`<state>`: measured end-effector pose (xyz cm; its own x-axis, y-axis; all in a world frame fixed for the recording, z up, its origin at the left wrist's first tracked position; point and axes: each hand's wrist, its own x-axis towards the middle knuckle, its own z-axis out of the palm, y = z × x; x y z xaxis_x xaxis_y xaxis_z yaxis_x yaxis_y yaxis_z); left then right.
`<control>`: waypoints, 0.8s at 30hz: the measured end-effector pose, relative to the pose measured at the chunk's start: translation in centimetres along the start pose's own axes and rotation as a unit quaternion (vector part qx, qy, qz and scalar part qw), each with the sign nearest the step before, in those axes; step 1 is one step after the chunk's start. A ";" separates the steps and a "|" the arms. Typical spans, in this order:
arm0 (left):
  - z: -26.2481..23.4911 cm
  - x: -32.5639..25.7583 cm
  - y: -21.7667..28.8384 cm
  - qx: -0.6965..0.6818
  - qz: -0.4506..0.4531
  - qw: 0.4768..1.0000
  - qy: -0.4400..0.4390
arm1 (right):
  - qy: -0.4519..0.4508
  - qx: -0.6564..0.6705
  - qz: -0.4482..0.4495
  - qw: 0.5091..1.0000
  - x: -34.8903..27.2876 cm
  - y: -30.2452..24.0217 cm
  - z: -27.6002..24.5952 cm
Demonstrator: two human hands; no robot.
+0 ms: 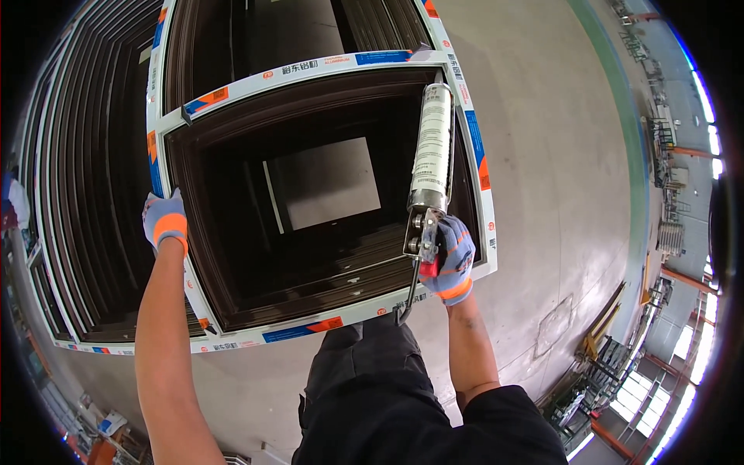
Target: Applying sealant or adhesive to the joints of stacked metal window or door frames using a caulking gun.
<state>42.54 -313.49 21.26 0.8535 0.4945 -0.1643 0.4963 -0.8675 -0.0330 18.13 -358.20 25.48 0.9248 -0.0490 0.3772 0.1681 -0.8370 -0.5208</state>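
In my gloved right hand (453, 260) is a caulking gun (422, 232), gripped by its handle with a white printed sealant tube (434, 143) loaded in it. The tube's nozzle points away from me, at the far right inner corner of a dark brown window frame (198, 232). White, blue and orange protective film (283, 333) covers the frame's outer faces. My gloved left hand (165, 217) rests on the frame's left side bar, fingers bent over its inner edge; most of the fingertips are hidden. Through the opening, more dark frames show stacked beneath.
Another stack of dark frames (93, 178) stands close on the left. A grey floor (542, 155) with a green stripe (620, 93) lies to the right. Racks and metal parts (666, 155) line the far right side, with long bars (604, 322) at the lower right.
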 end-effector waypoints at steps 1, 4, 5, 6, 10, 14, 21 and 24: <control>0.3 0.3 -0.3 0.008 0.001 1.000 0.010 | 0.001 -0.002 -0.004 1.000 0.0 -0.1 0.1; 0.3 0.2 -0.2 0.007 0.001 1.000 0.013 | -0.001 -0.006 -0.002 1.000 0.0 -0.1 0.4; 0.2 0.1 -0.1 -0.003 0.000 1.000 0.006 | -0.003 -0.007 0.004 1.000 0.0 -0.1 0.4; 0.3 0.2 -0.2 -0.002 0.000 1.000 0.006 | -0.003 -0.006 0.004 1.000 0.0 -0.2 0.5; 0.7 0.5 -0.5 0.009 0.005 1.000 0.025 | 0.013 -0.009 0.010 1.000 -0.1 -0.8 0.8; 0.4 0.3 -0.3 -0.001 0.006 1.000 0.013 | 0.034 0.001 0.010 0.999 -0.5 -0.9 1.0; 0.6 0.5 -0.5 -0.006 0.007 1.000 0.025 | 0.013 0.011 0.052 0.999 -0.5 -0.4 1.8; 0.6 0.4 -0.4 -0.001 0.011 1.000 0.029 | 0.011 0.033 0.076 0.997 -0.3 -0.4 1.8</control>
<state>42.60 -312.95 20.65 0.8717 0.4781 -0.1072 0.4781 -0.8779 -0.0282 18.38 -356.85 24.25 0.9335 -0.1850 0.3072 0.0499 -0.7814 -0.6220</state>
